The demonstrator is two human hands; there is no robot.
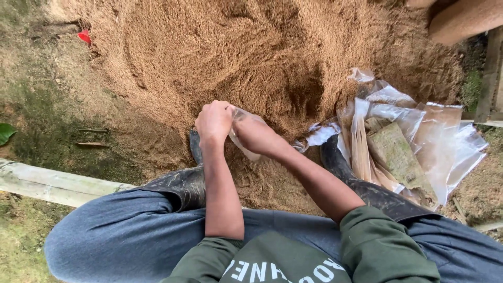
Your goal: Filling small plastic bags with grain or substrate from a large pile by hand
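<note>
My left hand (214,123) is closed on the rim of a small clear plastic bag (242,141), holding it upright over the sawdust heap (262,57). My right hand (252,133) reaches down into the bag's mouth; its fingers are hidden inside. The bag sits at the near foot of the heap, between my two dark rubber boots (181,181). Just beyond the bag a scooped hollow shows in the sawdust.
A pile of clear plastic bags (414,136) lies to the right, weighted by a flat mossy stone (395,157). A pale wooden plank (50,183) runs along the left. A red scrap (84,36) lies far left, and a green leaf (6,132) at the left edge.
</note>
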